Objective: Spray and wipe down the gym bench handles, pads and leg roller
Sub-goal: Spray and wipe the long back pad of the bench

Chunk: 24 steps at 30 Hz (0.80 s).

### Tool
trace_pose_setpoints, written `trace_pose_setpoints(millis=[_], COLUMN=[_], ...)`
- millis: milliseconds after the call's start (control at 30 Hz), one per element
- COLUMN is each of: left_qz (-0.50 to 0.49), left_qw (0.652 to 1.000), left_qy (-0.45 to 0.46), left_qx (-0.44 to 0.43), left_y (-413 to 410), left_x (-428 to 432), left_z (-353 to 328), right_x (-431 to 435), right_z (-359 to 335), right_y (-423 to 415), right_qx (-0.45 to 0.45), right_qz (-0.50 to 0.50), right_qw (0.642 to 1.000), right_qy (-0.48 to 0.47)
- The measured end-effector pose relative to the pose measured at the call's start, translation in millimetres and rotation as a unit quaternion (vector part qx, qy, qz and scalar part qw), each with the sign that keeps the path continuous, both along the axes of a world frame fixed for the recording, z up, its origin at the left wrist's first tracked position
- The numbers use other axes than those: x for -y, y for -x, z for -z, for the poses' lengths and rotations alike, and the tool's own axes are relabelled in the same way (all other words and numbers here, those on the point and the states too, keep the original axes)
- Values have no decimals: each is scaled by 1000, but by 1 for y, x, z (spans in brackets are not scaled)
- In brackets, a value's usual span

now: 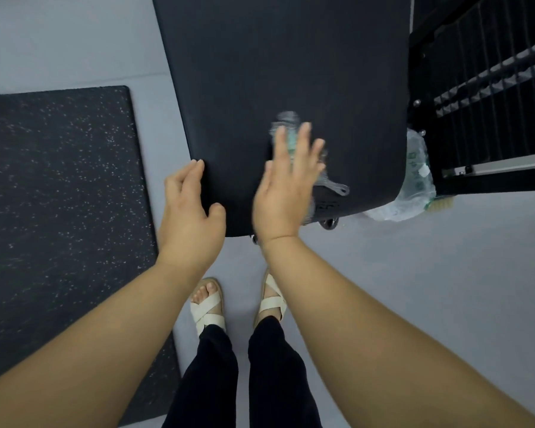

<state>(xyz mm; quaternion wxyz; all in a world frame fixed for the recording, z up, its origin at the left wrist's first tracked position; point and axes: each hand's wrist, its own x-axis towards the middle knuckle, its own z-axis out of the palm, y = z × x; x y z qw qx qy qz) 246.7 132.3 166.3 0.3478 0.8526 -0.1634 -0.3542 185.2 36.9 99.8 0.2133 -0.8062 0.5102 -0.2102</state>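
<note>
The black bench pad [278, 72] fills the top middle of the head view. Its rounded near edge is just in front of my feet. My left hand [189, 211] rests on the pad's near left corner, fingers along the side edge and thumb at the front edge. My right hand [286, 186] lies flat, fingers straight and spread, pressing a grey and teal cloth [286, 122] onto the pad near its front edge. The cloth is blurred and mostly hidden under the hand, and a grey loop of it sticks out to the right. No spray bottle is in view.
A speckled black rubber mat [59, 196] lies on the grey floor [430, 273] to the left. A black metal rack [482, 88] stands at the right, with a clear plastic bag [414, 183] beside its base. Small bench wheels [329, 223] show below the pad. My sandalled feet [207, 304] stand close below.
</note>
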Motion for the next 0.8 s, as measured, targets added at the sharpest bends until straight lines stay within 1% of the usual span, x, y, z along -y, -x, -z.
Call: trace_pose_setpoints(millis=[67, 133, 200, 233, 267, 300, 333, 367, 400, 433, 500, 533, 567, 600, 667, 733, 800], left_qz=[-44, -117, -154, -150, -141, -134, -133, -136, -140, -145, -148, -152, -161, -173, -194, -197, -191], left_qw=[997, 982, 966, 966, 968, 970, 971, 970, 968, 967, 965, 963, 961, 957, 950, 949, 950], left_qy=[38, 82, 110, 109, 102, 92, 85, 82, 82, 83, 86, 86, 87, 90, 96, 98, 96], left_qx=[-48, -127, -177, -182, -182, -180, -182, -187, -191, -195, -200, -203, -207, -213, -224, -225, -227], left_y=[-4, -7, -9, -9, -8, -7, -7, -6, -7, -7, -7, -7, -7, -8, -10, -9, -5], left_x=[-2, -2, -4, -5, -5, -4, -3, -2, -1, 0, 0, -1, -1, -1, 0, 1, 2], left_z=[-2, -5, -8, -7, -7, -6, -5, -4, -4, -4, -6, -6, -6, -6, -6, -7, -11], right_x=[-35, -35, -8, 13, 35, 59, 79, 95, 105, 108, 96, 84, 68, 49, 10, -15, -4], right_z=[2, 0, -2, -2, -3, -4, -8, -12, -16, -18, -19, -18, -19, -18, -13, -9, -5], right_y=[-24, -24, -9, 0, 9, 18, 26, 31, 33, 29, 9, -6, -21, -34, -53, -56, -46], right_qx=[-6, -17, -35, -50, -64, -75, -83, -84, -78, -68, -48, -36, -25, -20, -47, -48, -29], right_qz=[-109, -218, -352, -386, -379, -335, -270, -190, -111, -48, 37, 57, 54, 21, -115, -285, -410], right_qw=[994, 975, 932, 915, 915, 929, 953, 976, 991, 997, 998, 998, 998, 1000, 992, 956, 908], right_qy=[21, 32, 74, 103, 127, 135, 112, 67, 20, -8, -19, -17, -14, -9, 13, 51, 86])
